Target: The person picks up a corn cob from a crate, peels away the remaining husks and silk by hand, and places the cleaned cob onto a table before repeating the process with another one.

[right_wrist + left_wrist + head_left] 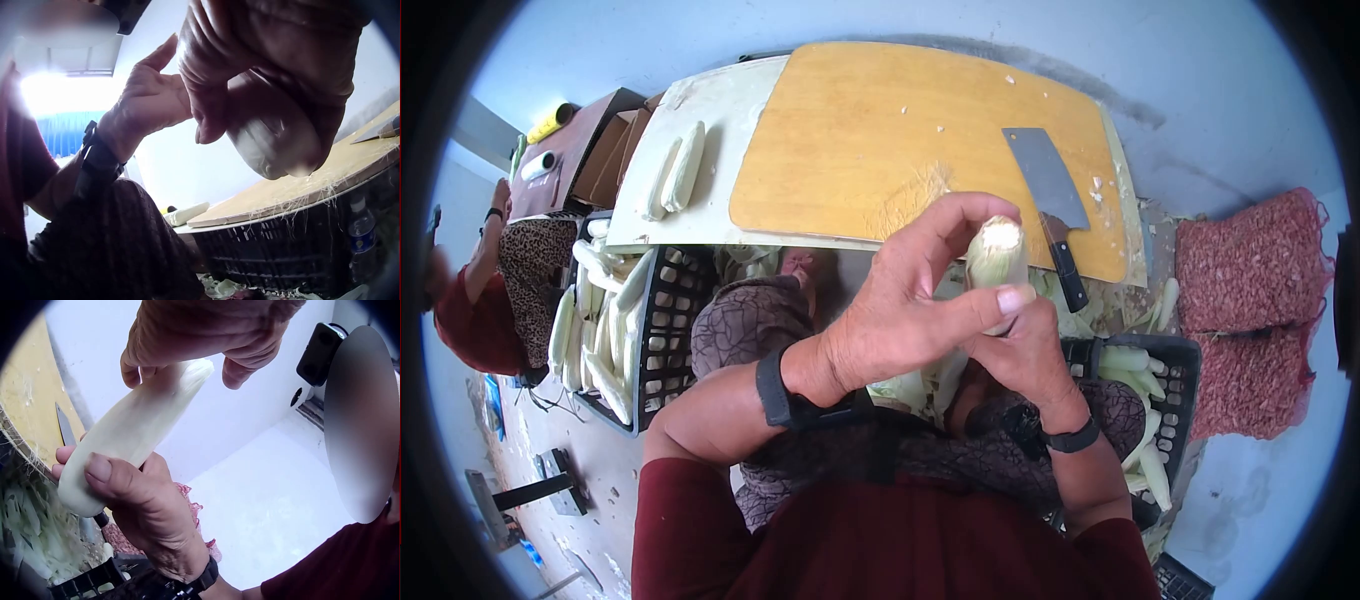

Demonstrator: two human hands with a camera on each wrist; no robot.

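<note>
An ear of corn [992, 262], wrapped in smooth pale inner husk, is held up in front of the body with its white cut end toward the head camera. My right hand [1035, 350] grips its lower part; the thumb lies along the husk in the left wrist view. Around the cut end, my left hand [900, 300] makes a wide C. Its fingers lie at the far side of the ear [131, 434], while the thumb stands apart from it in the left wrist view. The right hand [275, 56] covers much of the ear in the right wrist view.
A cleaver [1050, 180] lies on the yellow board [850, 130]. Two ears [684, 165] rest on the white tabletop left of it. Black crates of corn stand at left [670, 320] and right [1190, 380]. Red mesh sacks [1250, 260] are stacked at right. Another person [485, 310] is at far left.
</note>
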